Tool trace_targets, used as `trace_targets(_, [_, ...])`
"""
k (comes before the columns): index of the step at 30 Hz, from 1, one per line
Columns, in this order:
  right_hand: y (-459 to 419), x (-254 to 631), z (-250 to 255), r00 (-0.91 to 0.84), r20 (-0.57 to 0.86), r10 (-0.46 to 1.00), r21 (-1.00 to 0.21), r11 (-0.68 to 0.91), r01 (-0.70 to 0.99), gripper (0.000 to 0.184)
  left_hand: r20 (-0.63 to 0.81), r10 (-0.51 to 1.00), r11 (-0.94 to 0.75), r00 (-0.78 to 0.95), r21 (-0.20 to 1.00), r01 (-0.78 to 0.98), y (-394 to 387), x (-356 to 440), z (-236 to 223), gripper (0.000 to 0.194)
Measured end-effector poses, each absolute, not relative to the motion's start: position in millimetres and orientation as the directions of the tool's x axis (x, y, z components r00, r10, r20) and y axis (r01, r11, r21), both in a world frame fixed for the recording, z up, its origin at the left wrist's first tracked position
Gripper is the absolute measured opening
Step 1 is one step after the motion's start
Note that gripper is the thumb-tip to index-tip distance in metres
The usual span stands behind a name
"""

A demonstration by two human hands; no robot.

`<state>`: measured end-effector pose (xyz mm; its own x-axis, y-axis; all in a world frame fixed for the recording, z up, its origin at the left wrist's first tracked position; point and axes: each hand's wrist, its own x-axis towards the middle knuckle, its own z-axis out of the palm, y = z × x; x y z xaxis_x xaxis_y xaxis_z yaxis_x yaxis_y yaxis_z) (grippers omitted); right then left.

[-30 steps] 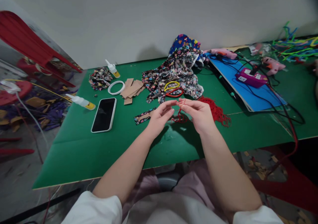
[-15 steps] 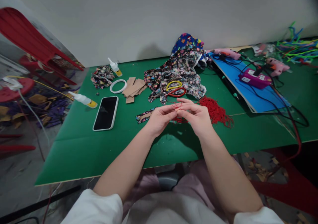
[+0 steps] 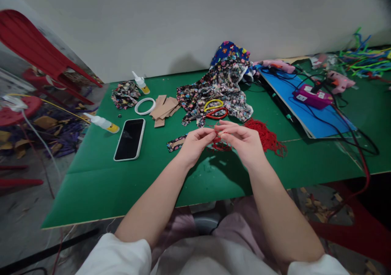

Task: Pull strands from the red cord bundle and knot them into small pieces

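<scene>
Red string point(image 3: 222, 146) is pinched between the fingertips of my left hand point(image 3: 199, 142) and my right hand point(image 3: 242, 140), held close together above the table. Some of it hangs in loops below the fingers. To the right of my right hand lies a tangled heap of red string point(image 3: 265, 137). Beyond my hands, scissors point(image 3: 215, 110) with one yellow and one red handle rest on black floral fabric point(image 3: 210, 88). A floral strip with a brown piece on it point(image 3: 176, 143) lies beside my left hand, partly hidden by it.
On the green table point(image 3: 100, 181) lie a phone point(image 3: 130, 140), brown cardboard pieces point(image 3: 165, 109), a white ring point(image 3: 145, 106) and two glue bottles point(image 3: 102, 123). At right are a blue folder point(image 3: 324, 122), a purple power strip point(image 3: 313, 96), cables and pink glue guns point(image 3: 339, 81).
My fingertips have moved slightly apart, the right hand shifting a little right. More of the red string now shows between and below them.
</scene>
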<state>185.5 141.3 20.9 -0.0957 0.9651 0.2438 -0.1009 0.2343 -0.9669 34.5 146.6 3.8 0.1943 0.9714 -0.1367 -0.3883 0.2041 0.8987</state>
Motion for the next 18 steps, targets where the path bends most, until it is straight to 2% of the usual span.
trace_targets(6, [141, 187, 25, 0.078, 0.104, 0.992, -0.983, 0.114, -0.142, 0.004, -0.106, 0.993, 0.113, 0.042, 0.868, -0.483, 148, 36, 6, 0.022])
trace_targets(10, [141, 181, 22, 0.082, -0.014, 0.997, -0.993, -0.005, -0.115, 0.011, -0.139, 0.988, 0.153, 0.064, 0.878, -0.454, 146, 36, 11, 0.024])
trace_targets(18, [141, 169, 19, 0.115, -0.020, 0.993, -0.989, -0.002, -0.150, 0.011, -0.118, 0.992, 0.129, 0.054, 0.939, -0.317, 143, 37, 10, 0.022])
